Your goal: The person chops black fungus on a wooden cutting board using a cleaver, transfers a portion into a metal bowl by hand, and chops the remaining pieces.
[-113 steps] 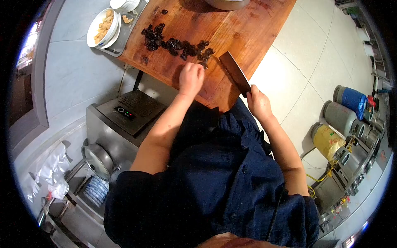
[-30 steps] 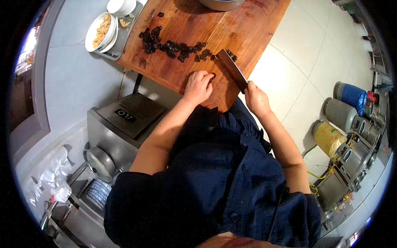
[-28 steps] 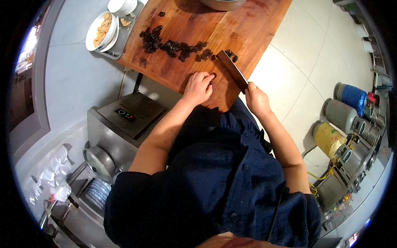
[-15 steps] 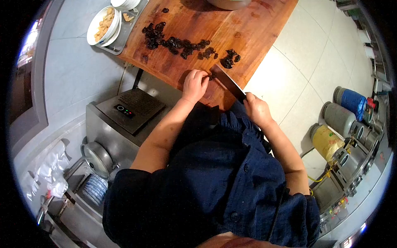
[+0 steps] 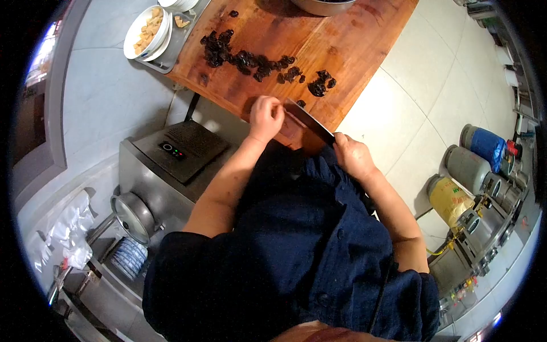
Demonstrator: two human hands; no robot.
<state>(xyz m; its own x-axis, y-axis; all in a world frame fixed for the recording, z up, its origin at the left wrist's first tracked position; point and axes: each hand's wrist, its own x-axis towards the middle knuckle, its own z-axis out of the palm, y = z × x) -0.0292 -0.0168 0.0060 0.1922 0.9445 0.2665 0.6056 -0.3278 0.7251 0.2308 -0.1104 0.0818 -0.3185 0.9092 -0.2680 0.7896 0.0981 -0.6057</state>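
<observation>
My right hand [image 5: 354, 157] is closed round the handle of a cleaver [image 5: 310, 122]. Its dark blade points up and left over the near end of the wooden table [image 5: 342, 74]. Just left of the blade tip, my left hand [image 5: 266, 118] is held with its fingers curled together; whatever they pinch, if anything, is hidden. A small dark piece [image 5: 301, 103] lies on the far side of the blade. Beyond it are a small heap of black, wrinkled wood ear mushroom [image 5: 322, 84] and a longer, uneven row of wood ear mushroom [image 5: 245, 61].
A metal bowl [image 5: 325, 7] stands at the table's far end. To the left, a tray [image 5: 165, 66] bears a white bowl [image 5: 129, 48] of tan chunks. Below is a steel cabinet with a dark panel [image 5: 188, 151]. Gas cylinders [image 5: 450, 196] stand on the floor at right.
The cleaver's tip has shifted slightly left and down, nearer my left fingers. A dark piece that lay between my fingers and the blade now shows beyond the blade. The view has shifted slightly.
</observation>
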